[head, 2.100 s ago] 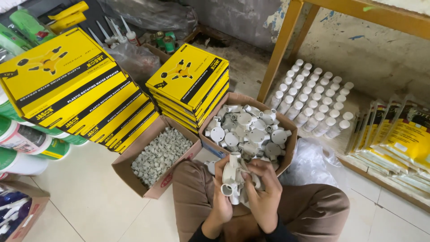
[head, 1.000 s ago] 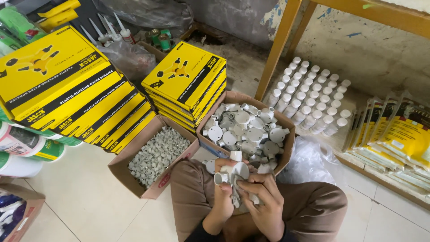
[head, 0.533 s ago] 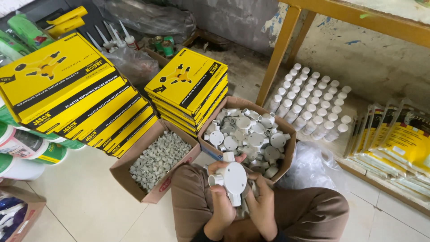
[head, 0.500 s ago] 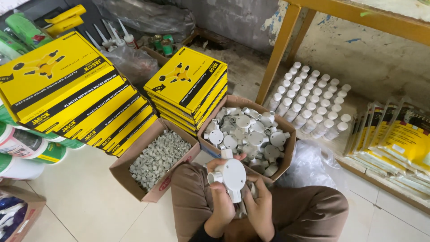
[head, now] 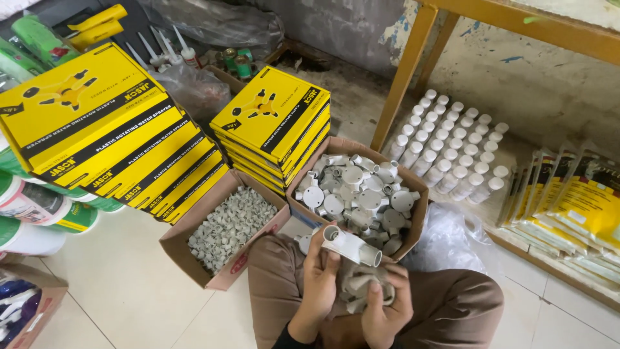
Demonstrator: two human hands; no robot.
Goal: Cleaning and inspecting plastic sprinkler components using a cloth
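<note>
Two hands work over the lap in the head view: the left hand (head: 321, 284) pinches a white conduit fitting (head: 351, 245) by its tube ends, while the right hand (head: 386, 307) curls shut around more fittings (head: 361, 287). Rigid, light, smooth plastic; best gripped across the round body. Just ahead sits the box of fittings (head: 413, 227), a clip box (head: 213, 274) to its left; bare floor (head: 123, 291) lies further left.

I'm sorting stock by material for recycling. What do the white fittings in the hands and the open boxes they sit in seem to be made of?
The fitting in the left hand looks like moulded plastic: smooth, matt off-white, with round socket ends, like those filling the box of fittings. That box and the box of small grey clips look like plain brown cardboard, with folded flaps and raw edges.
</note>
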